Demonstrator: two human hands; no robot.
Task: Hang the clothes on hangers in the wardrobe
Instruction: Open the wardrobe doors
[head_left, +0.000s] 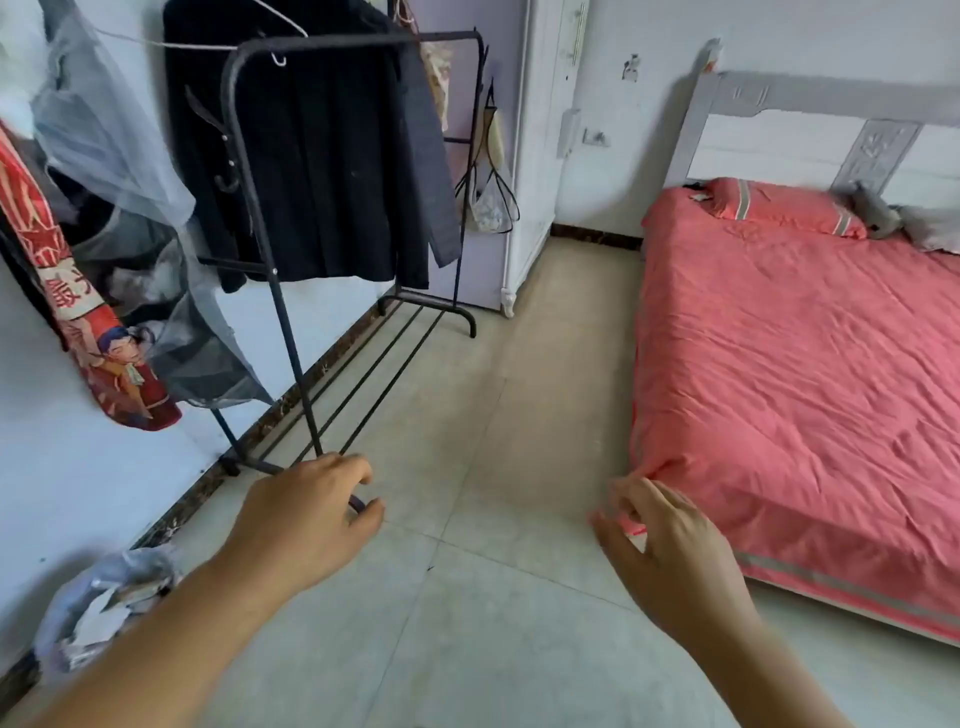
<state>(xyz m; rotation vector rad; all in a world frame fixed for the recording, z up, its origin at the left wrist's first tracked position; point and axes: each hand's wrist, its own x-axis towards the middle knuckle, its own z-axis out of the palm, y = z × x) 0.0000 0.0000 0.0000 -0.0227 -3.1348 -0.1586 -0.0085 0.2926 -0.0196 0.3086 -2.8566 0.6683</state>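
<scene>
Both hands hang empty, fingers loosely curled — the left hand (306, 519) low in the frame is nearer the dark garment (311, 156) hanging on the rack (270, 218) at upper left — right hand (670, 545) by the bed (805, 364).

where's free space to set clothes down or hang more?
Free: the pink bed below the pillow, and the tiled floor between bed and black rack. The rack's rail is bare right of the dark garments. Crowded: the left wall, with sheer fabric and a printed bag.
</scene>
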